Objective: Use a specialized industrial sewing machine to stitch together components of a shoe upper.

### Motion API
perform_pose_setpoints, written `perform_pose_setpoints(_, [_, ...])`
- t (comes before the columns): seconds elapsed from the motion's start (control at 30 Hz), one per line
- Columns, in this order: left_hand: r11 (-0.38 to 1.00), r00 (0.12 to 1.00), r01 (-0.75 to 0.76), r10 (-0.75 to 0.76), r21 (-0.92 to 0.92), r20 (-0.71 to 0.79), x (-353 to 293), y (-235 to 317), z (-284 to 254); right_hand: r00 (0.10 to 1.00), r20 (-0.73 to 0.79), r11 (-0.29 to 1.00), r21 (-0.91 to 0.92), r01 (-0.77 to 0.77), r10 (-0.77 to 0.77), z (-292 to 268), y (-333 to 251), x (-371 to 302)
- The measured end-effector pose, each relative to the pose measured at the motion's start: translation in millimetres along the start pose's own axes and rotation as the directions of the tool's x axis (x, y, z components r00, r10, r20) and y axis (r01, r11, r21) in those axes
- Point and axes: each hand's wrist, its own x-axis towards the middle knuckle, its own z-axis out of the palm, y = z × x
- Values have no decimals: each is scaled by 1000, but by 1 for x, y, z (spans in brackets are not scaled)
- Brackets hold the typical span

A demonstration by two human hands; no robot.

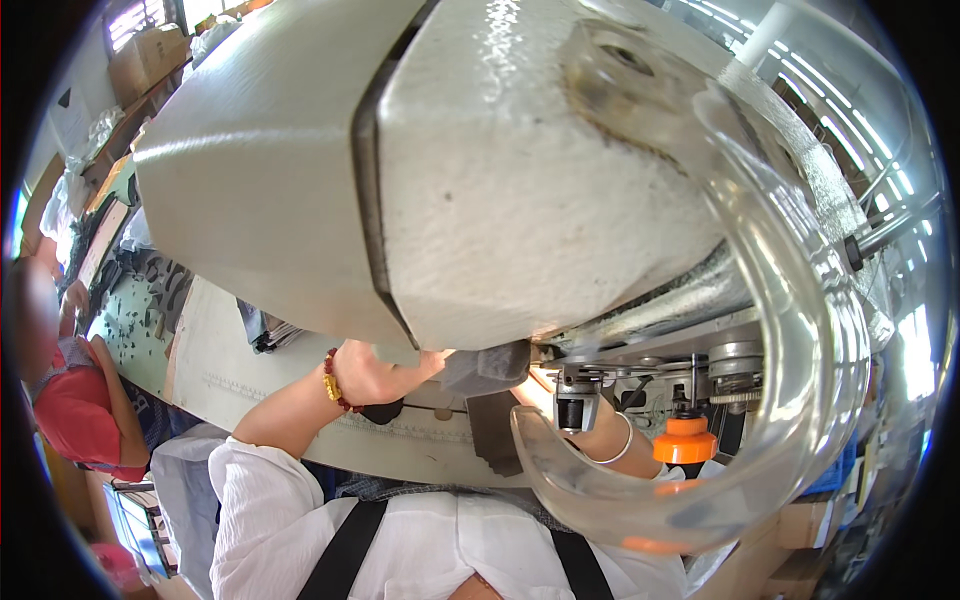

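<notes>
The large white head of a sewing machine [540, 200] fills the middle of the view and hides part of my hands. My left hand [385, 375], with a red and gold bracelet at its wrist, reaches under the machine head. Its fingers look closed on the near end of a dark grey, padded-looking piece [487, 369]. My right hand [541, 390] is mostly covered by the machine parts; its forearm with a white bangle shows, but its fingers do not. Below the grey piece, a flat dark brown-grey piece [493, 435] lies on the pale worktable [270, 350].
A curved clear plastic guard [800, 400] arcs around the machine's right side. An orange knob [685, 442] sits inside it. A small dark stack [268, 328] lies on the table. At far left, a person in red [85, 410] sits by a green table with dark cut pieces [135, 300].
</notes>
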Motion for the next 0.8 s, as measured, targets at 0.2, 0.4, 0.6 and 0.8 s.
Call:
perform_pose_setpoints(0.2, [997, 982, -19, 32, 73, -186, 20, 4, -1, 999, 39, 997, -78, 18, -15, -14, -4, -3])
perform_pose_setpoints(0.4, [999, 998, 43, -43, -5, -53, 13, -4, 0, 995, 92, 979, -196, 62, -44, -22, -8, 1])
perform_pose_setpoints(0.6, [959, 976, -150, 183, 240, -121, 19, -4, -1, 939, 303, 782, -540, 311, -165, -36, -7, 3])
perform_pose_setpoints(0.8, [977, 952, -22, 85, 212, -294, 28, 1, 5, 765, 614, -22, -782, 623, -194, -37, 6, -9])
